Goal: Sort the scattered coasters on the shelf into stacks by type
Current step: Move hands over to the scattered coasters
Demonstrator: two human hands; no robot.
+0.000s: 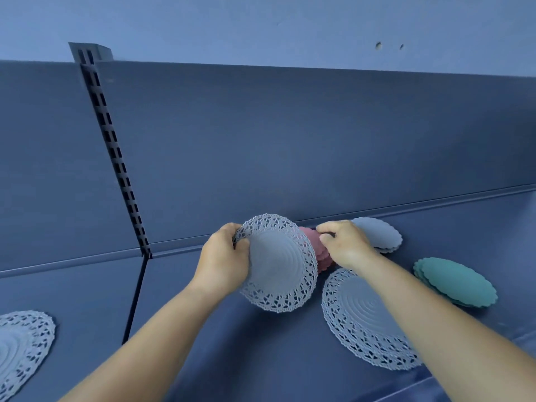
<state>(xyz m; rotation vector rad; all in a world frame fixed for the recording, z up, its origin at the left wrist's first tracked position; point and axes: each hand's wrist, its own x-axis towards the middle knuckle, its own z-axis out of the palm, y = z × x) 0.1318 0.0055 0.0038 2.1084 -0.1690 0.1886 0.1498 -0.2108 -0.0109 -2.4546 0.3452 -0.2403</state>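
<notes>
Sorting mid-step: lace coaster lifted, pink ones being gathered

Step in hand, judged from the layout: separating mixed coasters. Left hand (224,256) pinches the large round grey lace-edged coaster (280,265) at its 10 o'clock rim, fingers curled round the edge; the coaster is tilted up off the dark blue shelf (203,329), most of it hanging toward 4 o'clock of the grip. Right hand (345,245) has fingers curled onto the small pink scalloped coasters (314,248), which sit partly hidden behind the lifted coaster; whether they're lifted or resting can't be told.

Stacks already formed: grey lace-edged stack (356,323) at 5 o'clock of the right hand, under the forearm; small grey scalloped stack (377,233) just beside it at 3 o'clock; small teal scalloped stack (455,281) farther out at 4 o'clock. One more grey lace coaster (23,349) lies well apart at far left.

Next move likely needs the lifted coaster carried to the lace stack, laid flat and centred, with the right arm cleared first.
</notes>
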